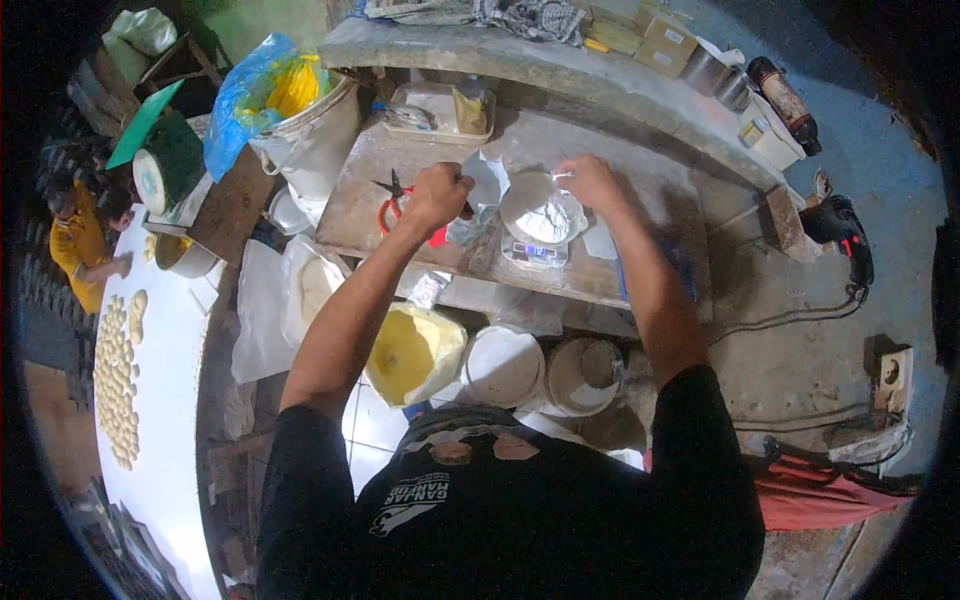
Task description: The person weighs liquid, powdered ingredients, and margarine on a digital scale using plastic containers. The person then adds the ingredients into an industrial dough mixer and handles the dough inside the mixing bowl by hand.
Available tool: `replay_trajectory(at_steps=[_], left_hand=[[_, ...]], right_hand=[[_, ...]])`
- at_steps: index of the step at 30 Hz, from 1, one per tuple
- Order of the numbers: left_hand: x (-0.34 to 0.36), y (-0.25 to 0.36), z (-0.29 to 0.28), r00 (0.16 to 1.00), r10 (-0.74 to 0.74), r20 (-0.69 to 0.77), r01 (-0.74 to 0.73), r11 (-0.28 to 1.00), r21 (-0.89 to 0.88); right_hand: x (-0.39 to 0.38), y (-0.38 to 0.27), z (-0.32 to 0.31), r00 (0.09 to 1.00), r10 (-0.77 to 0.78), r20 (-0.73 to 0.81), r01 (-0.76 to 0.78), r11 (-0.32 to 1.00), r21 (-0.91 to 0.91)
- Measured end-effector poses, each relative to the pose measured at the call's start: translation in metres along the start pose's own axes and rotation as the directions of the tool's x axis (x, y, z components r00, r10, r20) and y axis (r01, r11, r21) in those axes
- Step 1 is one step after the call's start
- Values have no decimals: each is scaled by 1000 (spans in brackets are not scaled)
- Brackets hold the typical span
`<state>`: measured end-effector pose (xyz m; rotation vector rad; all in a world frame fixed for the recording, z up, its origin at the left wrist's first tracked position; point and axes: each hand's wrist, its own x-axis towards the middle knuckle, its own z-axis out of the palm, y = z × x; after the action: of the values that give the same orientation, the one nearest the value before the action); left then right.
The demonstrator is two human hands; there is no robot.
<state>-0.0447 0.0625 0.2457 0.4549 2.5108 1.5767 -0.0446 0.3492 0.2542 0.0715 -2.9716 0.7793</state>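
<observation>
A white bowl (540, 208) with white powder (548, 218) in it sits on a small digital scale (534, 252) on the worktable. My right hand (590, 182) is closed at the bowl's far right rim, pinching a small white piece there that looks like its handle. My left hand (440, 197) is closed around a dark handle, left of the bowl. A flat silvery sheet or blade (486, 180) shows beside that fist; whether it joins the handle I cannot tell. Red-handled scissors (390, 205) lie left of my left hand. A clear plastic bag (470, 228) lies between fist and scale.
A plastic tray (440, 112) stands at the back, a white bucket (318, 140) with a blue bag at the left. Below the table edge are a yellow-lined tub (405, 350) and a white-lidded tub (503, 366). Far left, a person (78, 240) works by dough pieces (117, 385).
</observation>
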Motion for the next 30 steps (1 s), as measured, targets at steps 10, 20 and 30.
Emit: replay_trajectory(at_steps=[10,20,30], left_hand=[[0,-11,-2,1000,3,-14,-2,1000,18],[0,-22,-4,999,18,-31,-17,999,27],[17,-27,3,997,46,-69,-41,997,67]], right_hand=[[0,0,8,999,0,55,1,1000,-25],[13,-37,-2,994,36,106,-48,992,114],[24,-109,30,949,-298,101,276,944,183]])
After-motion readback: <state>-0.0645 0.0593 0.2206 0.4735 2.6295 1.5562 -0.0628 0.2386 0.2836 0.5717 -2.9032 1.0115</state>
